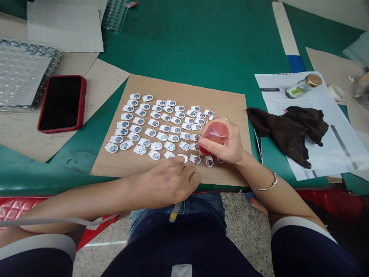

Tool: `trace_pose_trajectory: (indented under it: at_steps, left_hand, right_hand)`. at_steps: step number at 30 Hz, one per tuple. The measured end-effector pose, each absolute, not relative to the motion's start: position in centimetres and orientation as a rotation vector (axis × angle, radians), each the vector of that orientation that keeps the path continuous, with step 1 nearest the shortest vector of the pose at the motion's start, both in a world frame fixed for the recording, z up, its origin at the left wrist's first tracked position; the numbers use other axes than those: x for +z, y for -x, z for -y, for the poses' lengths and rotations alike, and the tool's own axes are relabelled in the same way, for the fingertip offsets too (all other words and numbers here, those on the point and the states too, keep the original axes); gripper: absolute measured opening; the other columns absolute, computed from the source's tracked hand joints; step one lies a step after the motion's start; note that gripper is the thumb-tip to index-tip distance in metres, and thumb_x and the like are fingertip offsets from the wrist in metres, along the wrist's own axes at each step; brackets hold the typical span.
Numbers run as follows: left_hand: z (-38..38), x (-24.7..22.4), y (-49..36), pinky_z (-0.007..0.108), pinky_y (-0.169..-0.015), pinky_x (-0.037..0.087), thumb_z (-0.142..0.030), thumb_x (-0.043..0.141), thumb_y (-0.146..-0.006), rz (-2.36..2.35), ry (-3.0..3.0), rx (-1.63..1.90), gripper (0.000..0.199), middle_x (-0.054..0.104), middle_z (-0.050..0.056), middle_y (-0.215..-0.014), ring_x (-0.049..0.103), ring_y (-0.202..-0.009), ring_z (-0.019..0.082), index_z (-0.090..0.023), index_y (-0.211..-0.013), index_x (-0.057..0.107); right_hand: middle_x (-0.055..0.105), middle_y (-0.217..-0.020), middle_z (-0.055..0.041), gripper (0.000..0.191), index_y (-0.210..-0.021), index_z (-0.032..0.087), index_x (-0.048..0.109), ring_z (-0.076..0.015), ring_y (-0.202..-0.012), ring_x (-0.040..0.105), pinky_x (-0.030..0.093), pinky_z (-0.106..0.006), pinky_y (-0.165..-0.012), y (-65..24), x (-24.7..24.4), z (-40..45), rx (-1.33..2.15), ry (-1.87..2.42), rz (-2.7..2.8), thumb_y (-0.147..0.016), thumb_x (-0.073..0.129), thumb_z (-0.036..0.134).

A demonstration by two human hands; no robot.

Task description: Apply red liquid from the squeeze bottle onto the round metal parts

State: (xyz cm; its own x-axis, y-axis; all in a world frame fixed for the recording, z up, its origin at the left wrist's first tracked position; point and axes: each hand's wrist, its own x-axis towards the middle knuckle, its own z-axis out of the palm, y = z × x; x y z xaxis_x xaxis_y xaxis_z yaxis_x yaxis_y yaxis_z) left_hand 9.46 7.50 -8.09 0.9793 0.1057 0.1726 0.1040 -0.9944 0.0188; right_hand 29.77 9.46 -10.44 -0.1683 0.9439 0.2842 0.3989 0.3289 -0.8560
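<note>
My left hand (175, 181) is closed at the cardboard's near edge. From under it sticks out a pale, pen-like tool (175, 212) with a yellow end; most of its length is hidden by the fingers. My right hand (230, 144) wraps round a soft, clear squeeze bottle of reddish liquid (215, 134), tilted above the small pieces. Beneath the bottle, close to my left fingertips, lies a round metallic piece with a white paper tab (196, 159). Several like pieces (155, 154) lie in rows on the cardboard sheet (225, 177); some are covered by my hands.
At the left are a phone in a red case (61, 104) and a clear blister tray (17, 92). Tweezers (258, 144), a dark brown cloth (288, 132) and a gold-capped glass jar (302, 86) lie at the right, beside printed paper (350, 150). The table (196, 42) is green.
</note>
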Motion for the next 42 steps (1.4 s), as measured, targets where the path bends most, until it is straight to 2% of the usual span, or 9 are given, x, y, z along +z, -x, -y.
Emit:
trace_pose_trajectory:
  at_steps: [4,11,19,23,30,34,36,42]
  left_hand:
    - [-7.8,-8.3,-9.2,0.033,-0.072,0.043,-0.003,0.041,-0.082,-0.223,-3.022,0.209,0.014,0.054,0.005,-0.071,0.050,-0.068,0.016,-0.011,-0.081,0.052]
    - [-8.8,-9.0,-8.9,0.029,-0.060,0.035,-0.004,0.047,-0.075,-0.342,-2.752,0.156,0.013,0.047,0.000,-0.064,0.035,-0.056,0.013,-0.016,-0.071,0.046]
    - [-9.3,-8.6,-9.0,0.028,-0.058,0.032,-0.003,0.046,-0.074,-0.348,-2.643,0.184,0.015,0.050,0.001,-0.064,0.041,-0.060,0.014,-0.016,-0.066,0.047]
    - [-9.5,-8.6,-9.1,0.028,-0.060,0.035,-0.005,0.046,-0.075,-0.400,-2.611,0.215,0.012,0.052,0.001,-0.064,0.046,-0.061,0.014,-0.015,-0.070,0.049]
    - [-10.6,-8.5,-9.2,0.023,-0.062,0.037,-0.007,0.047,-0.078,-0.398,-2.381,0.311,0.013,0.060,0.001,-0.072,0.055,-0.066,0.011,-0.014,-0.079,0.057]
    - [-11.1,-8.4,-9.3,0.021,-0.055,0.035,-0.007,0.048,-0.075,-0.429,-2.323,0.299,0.012,0.058,0.000,-0.065,0.051,-0.058,0.009,-0.012,-0.074,0.058]
    - [-11.3,-8.6,-9.2,0.020,-0.052,0.033,-0.009,0.048,-0.075,-0.471,-2.288,0.279,0.012,0.057,0.000,-0.064,0.050,-0.056,0.009,-0.012,-0.075,0.059]
    - [-11.7,-9.0,-9.1,0.020,-0.055,0.034,-0.009,0.050,-0.074,-0.524,-2.236,0.256,0.011,0.060,0.000,-0.068,0.053,-0.061,0.009,-0.012,-0.076,0.060]
  right_hand:
    - [0.061,-0.071,0.0000,0.026,-0.075,0.017,0.058,-0.0099,-0.065,0.054,0.045,-0.027,-0.064,-29.8,-10.4,-9.5,0.793,1.213,1.762,-0.063,0.071,0.037]
    - [0.061,-0.070,-0.0001,0.025,-0.073,0.018,0.058,-0.0100,-0.064,0.054,0.045,-0.027,-0.064,-29.8,-10.2,-9.5,0.836,1.211,1.786,-0.062,0.071,0.036]
    - [0.061,-0.067,0.0006,0.026,-0.074,0.018,0.057,-0.0092,-0.061,0.054,0.045,-0.026,-0.061,-29.9,-10.0,-9.4,0.823,1.133,1.835,-0.062,0.072,0.036]
    - [0.061,-0.069,0.0003,0.029,-0.076,0.018,0.056,-0.0090,-0.061,0.053,0.045,-0.026,-0.060,-29.9,-10.2,-9.4,0.825,1.073,1.873,-0.062,0.072,0.038]
    - [0.061,-0.072,0.0010,0.029,-0.080,0.018,0.057,-0.0093,-0.064,0.055,0.045,-0.025,-0.061,-30.3,-9.2,-8.7,0.781,1.062,1.967,-0.059,0.074,0.030]
    - [0.062,-0.077,-0.0007,0.025,-0.083,0.021,0.055,-0.0125,-0.069,0.060,0.049,-0.030,-0.063,-30.8,-9.1,-6.1,0.684,1.149,1.665,-0.066,0.068,0.033]
    - [0.060,-0.077,-0.0017,0.024,-0.085,0.023,0.053,-0.0145,-0.069,0.060,0.050,-0.032,-0.059,-30.6,-9.8,-4.6,0.597,1.152,1.451,-0.070,0.063,0.040]
    - [0.060,-0.074,-0.0036,0.027,-0.084,0.022,0.054,-0.0173,-0.068,0.060,0.050,-0.035,-0.061,-28.6,-12.9,-1.8,0.342,1.181,1.277,-0.066,0.066,0.038]
